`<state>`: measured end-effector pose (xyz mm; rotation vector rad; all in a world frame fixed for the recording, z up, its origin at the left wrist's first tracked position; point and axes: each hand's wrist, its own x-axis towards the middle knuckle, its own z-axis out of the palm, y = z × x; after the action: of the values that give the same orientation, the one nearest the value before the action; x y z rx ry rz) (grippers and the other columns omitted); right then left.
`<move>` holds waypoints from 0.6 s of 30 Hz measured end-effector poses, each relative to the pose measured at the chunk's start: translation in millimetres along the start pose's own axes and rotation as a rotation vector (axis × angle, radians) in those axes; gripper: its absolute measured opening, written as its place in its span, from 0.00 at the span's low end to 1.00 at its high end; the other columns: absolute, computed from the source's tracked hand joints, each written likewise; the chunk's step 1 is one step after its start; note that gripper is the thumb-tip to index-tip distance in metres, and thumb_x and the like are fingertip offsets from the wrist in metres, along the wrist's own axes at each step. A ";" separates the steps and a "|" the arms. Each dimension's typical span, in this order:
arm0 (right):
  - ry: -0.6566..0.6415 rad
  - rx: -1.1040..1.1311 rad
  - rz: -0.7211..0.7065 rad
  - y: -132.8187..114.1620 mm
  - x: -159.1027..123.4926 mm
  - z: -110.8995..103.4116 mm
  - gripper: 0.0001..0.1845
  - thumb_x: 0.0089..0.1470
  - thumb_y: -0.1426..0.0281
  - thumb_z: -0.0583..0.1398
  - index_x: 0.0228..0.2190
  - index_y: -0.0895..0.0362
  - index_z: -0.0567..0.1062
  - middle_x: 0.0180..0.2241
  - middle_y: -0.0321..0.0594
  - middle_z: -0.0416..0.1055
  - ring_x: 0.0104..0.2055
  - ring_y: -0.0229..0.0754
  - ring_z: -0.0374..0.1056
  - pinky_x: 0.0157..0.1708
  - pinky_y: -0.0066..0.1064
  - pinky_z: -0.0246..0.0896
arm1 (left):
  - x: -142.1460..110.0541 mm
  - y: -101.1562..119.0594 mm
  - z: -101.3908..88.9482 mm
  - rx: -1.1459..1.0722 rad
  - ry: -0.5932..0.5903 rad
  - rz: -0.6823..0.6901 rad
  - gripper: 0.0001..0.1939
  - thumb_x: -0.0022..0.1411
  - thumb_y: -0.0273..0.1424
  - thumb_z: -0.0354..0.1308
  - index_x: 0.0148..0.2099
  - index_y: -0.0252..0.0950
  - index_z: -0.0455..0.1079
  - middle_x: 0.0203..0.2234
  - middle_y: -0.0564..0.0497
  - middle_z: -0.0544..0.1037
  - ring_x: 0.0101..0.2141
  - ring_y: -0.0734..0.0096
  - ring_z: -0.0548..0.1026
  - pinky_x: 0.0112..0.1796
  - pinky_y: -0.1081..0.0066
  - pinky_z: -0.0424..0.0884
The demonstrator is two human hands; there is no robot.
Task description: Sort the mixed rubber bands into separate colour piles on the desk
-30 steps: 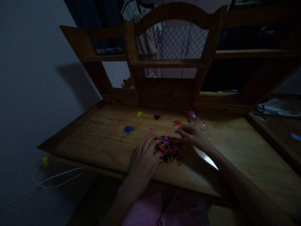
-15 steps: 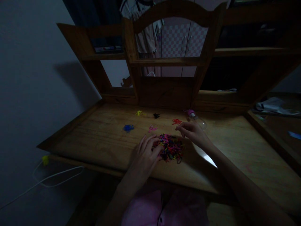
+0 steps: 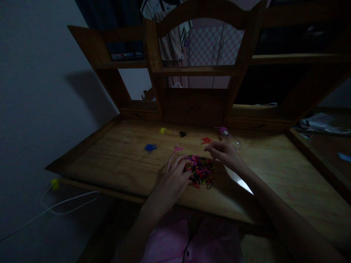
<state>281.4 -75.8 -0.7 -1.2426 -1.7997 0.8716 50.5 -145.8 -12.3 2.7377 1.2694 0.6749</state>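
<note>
A mixed heap of small coloured rubber bands (image 3: 202,171) lies near the desk's front edge. My left hand (image 3: 177,175) rests against the heap's left side, fingers apart and curved over it. Just beyond the heap's upper right, my right hand (image 3: 225,153) is closed in a pinch above the desk; anything between its fingertips is too small to make out. Beyond the heap lie sorted bunches: blue bands (image 3: 150,147), yellow bands (image 3: 162,130), black bands (image 3: 182,134), pink bands (image 3: 178,148) and red bands (image 3: 206,140).
A clear bulb-shaped bottle (image 3: 232,140) with a pink cap lies behind my right hand. The wooden desk (image 3: 109,157) has a shelf unit (image 3: 194,71) along its back. A white cable (image 3: 68,201) hangs at the left, beside a yellow object (image 3: 55,183).
My left hand has shifted slightly right and up along the heap, with its fingers further over it. The right hand keeps its pinch in nearly the same place.
</note>
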 end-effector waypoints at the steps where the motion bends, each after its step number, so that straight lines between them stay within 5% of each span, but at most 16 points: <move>1: -0.001 -0.005 0.001 0.0 -0.1 0.3 0.15 0.55 0.61 0.57 0.30 0.58 0.79 0.22 0.40 0.71 0.23 0.38 0.64 0.24 0.29 0.57 | 0.1 0.2 0.1 -0.008 0.005 0.006 0.03 0.58 0.29 0.61 0.36 0.39 0.71 0.50 0.48 0.69 0.59 0.56 0.57 0.61 0.47 0.49; 14: -0.016 -0.034 0.015 -0.8 -1.2 3.8 0.16 0.55 0.62 0.56 0.30 0.61 0.78 0.21 0.39 0.70 0.23 0.36 0.63 0.22 0.26 0.54 | 1.6 0.6 1.5 -0.192 0.107 -0.010 0.05 0.58 0.25 0.59 0.37 0.40 0.70 0.48 0.49 0.71 0.57 0.60 0.61 0.61 0.50 0.49; 18: -0.023 -0.047 0.035 -3.8 -1.7 4.3 0.16 0.55 0.62 0.56 0.30 0.60 0.78 0.21 0.39 0.70 0.23 0.37 0.63 0.21 0.27 0.54 | 2.9 2.9 0.8 -0.348 0.149 -0.068 0.05 0.56 0.25 0.61 0.36 0.39 0.71 0.46 0.49 0.72 0.55 0.61 0.64 0.58 0.56 0.57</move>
<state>276.3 -79.0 0.2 -1.3024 -1.8313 0.8703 54.5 -145.4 -11.3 2.3915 1.1376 1.0028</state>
